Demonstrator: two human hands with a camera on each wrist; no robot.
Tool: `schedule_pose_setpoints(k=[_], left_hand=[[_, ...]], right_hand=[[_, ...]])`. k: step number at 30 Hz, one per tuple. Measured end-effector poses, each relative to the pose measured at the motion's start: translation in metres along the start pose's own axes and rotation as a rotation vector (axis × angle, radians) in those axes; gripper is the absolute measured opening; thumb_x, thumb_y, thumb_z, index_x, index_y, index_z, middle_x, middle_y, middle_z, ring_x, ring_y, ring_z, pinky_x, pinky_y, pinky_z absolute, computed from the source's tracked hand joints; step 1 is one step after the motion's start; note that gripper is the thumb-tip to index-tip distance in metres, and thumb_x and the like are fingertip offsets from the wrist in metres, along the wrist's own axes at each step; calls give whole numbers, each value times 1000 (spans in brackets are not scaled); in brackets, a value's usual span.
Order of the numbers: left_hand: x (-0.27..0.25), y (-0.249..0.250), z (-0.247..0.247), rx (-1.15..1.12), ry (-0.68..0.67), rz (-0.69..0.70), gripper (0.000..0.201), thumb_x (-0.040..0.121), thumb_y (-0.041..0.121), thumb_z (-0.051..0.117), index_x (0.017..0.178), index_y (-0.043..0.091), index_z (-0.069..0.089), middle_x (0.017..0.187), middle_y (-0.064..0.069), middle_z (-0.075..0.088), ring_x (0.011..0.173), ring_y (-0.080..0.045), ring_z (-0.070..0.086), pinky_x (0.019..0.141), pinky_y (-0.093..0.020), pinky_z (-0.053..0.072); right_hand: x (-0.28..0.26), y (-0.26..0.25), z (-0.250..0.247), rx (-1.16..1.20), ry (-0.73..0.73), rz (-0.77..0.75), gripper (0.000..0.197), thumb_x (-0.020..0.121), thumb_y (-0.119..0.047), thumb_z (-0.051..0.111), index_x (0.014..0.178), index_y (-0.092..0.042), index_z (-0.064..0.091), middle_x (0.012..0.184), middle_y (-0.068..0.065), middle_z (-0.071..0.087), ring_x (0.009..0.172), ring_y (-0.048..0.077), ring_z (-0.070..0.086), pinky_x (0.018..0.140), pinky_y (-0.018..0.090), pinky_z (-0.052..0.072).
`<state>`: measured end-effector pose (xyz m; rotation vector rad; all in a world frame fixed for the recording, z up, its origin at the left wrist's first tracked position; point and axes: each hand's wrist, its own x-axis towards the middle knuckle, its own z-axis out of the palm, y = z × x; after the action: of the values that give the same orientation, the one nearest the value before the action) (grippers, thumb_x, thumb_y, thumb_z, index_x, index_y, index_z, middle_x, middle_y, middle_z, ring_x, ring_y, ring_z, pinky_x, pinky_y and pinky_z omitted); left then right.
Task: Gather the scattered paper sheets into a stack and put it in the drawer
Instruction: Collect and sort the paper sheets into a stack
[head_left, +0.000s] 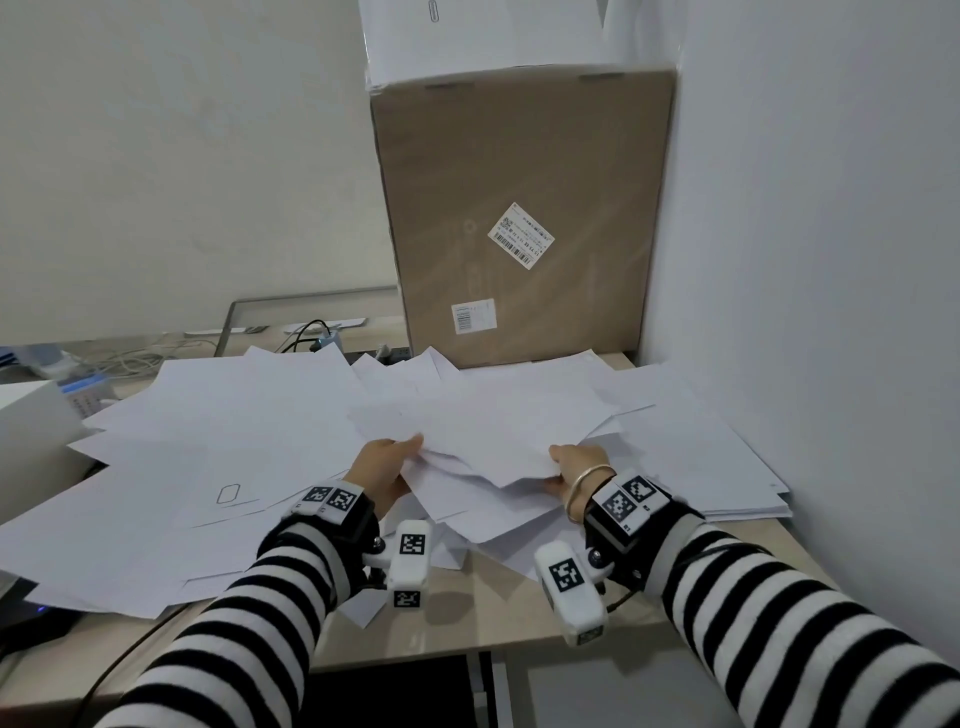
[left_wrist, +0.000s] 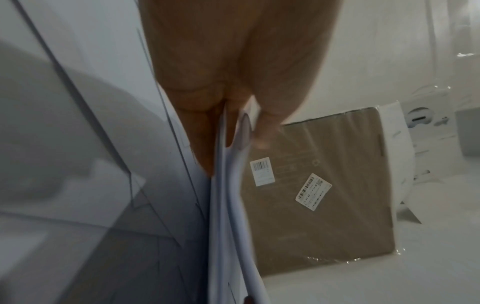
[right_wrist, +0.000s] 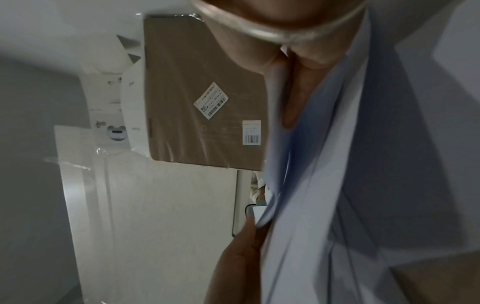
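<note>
both hands — left hand (head_left: 384, 465), right hand (head_left: 574, 467) — pinch seemingly several paper sheets (head_left: 483, 441).

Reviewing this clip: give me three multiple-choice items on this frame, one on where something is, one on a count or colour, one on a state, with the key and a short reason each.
1. Where does the brown cardboard box stand?
A. At the back of the desk, by the right wall
B. On the floor under the desk
C. At the desk's front edge

2. How many white labels show on the box's front face?
A. None
B. Two
C. Five

3. What is the state of the bundle of sheets at centre?
A. Lying untouched
B. Gripped at both sides by the left hand and the right hand
C. Held by one hand only

Key: 1 A, the box stands behind the scattered paper next to the wall. 2 B, one tilted label and one straight label below it. 3 B, each hand's thumb and fingers pinch an edge of the bundle.
</note>
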<state>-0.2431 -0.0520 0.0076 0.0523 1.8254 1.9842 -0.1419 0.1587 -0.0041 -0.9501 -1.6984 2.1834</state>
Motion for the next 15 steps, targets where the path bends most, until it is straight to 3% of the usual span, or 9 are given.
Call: schedule_pose_setpoints(k=[1,3,5,7,9,11,13,15], left_hand=[[3,-1,-2,61,71,25,13,94,8,56,89,-3,59,104,-20,62,86,-31,61,77,-37,52],[10,-3,-7,131,173,22,18,92,0,54,74,1,51,91,-19,54,75,-28,54,72,-36,48],[13,-4,-13,178,211,8,23,91,-1,53,69,2,50,82,-16,53,76,-27,53,74,-39,45],[14,-4,-21,268,232,-14,23,91,0,54,68,2,51,81,-17,55,81,-29,54,77,-43,47],[14,-4,-28,316,257,-33,21,91,2,55,70,4,52,84,-19,57,85,-30,56,80,-45,49],[13,-2,-34,319,259,-44,19,93,3,54,74,3,50,86,-19,57,87,-31,56,81,-44,48],[12,-1,-40,329,265,-51,20,94,3,53,74,4,48,82,-17,56,89,-31,56,83,-44,48],[10,3,-47,365,266,-39,20,94,3,52,75,7,49,80,-15,56,91,-32,57,85,-43,50]], right_hand=[[0,0,-1,-25,-26,7,17,94,-1,46,110,-6,46,108,13,48,69,20,54,51,24,57],[-3,-1,-5,-68,-75,31,7,94,0,46,97,-6,49,94,15,57,61,22,63,55,27,57],[-6,-4,-13,-141,-76,63,14,94,-1,47,81,-5,50,68,12,64,43,15,64,49,24,54],[-10,-12,-25,-225,-77,88,14,94,0,49,80,-1,51,51,8,64,38,15,61,44,25,53],[-12,-21,-40,-334,-76,131,15,95,-5,51,81,0,51,48,8,62,35,17,56,33,22,43],[-8,-31,-59,-542,-84,117,21,95,-15,54,78,-4,50,50,5,52,39,15,41,32,19,27],[-3,-40,-77,-590,-108,58,21,95,-17,55,78,-6,49,56,5,41,45,13,29,32,17,22],[1,-48,-90,-600,-103,-4,19,94,-15,56,79,-7,47,60,5,39,44,10,29,33,17,23]])
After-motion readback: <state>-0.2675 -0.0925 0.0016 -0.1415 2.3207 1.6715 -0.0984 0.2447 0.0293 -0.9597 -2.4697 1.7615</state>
